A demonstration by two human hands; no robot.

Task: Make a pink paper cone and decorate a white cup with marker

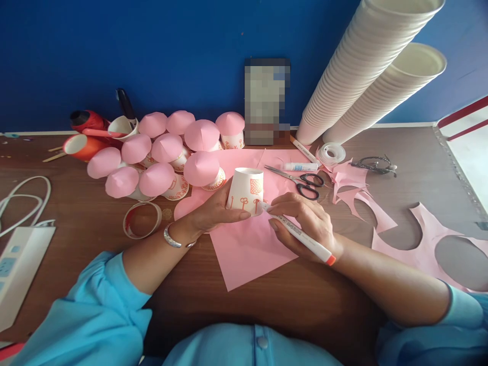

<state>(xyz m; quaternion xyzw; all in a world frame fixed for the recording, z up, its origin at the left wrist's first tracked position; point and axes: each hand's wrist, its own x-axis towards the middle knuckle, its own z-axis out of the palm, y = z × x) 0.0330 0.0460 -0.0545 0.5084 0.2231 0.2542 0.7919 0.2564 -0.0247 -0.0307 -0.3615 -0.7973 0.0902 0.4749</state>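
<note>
My left hand [213, 211] is closed around the lower left side of a white paper cup [240, 185], held upside down with its base up. Orange drawings mark the cup: a checked window shape and a row of small flowers. In my right hand [308, 221] is a white marker pen [301, 235] with an orange end cap, its tip at the cup's lower right side. Beneath both hands lies pink paper [244, 259]. Just behind the cup rest black-handled scissors [297, 177] and a glue stick [301, 166].
Several decorated cups with pink cone roofs [202, 134] crowd the back left. Tall stacks of paper cups [354, 66] lean at the back right, near a tape roll [331, 152]. Pink paper scraps [412, 244] lie right; a wide tape roll [142, 220] and a power strip [26, 269] lie left.
</note>
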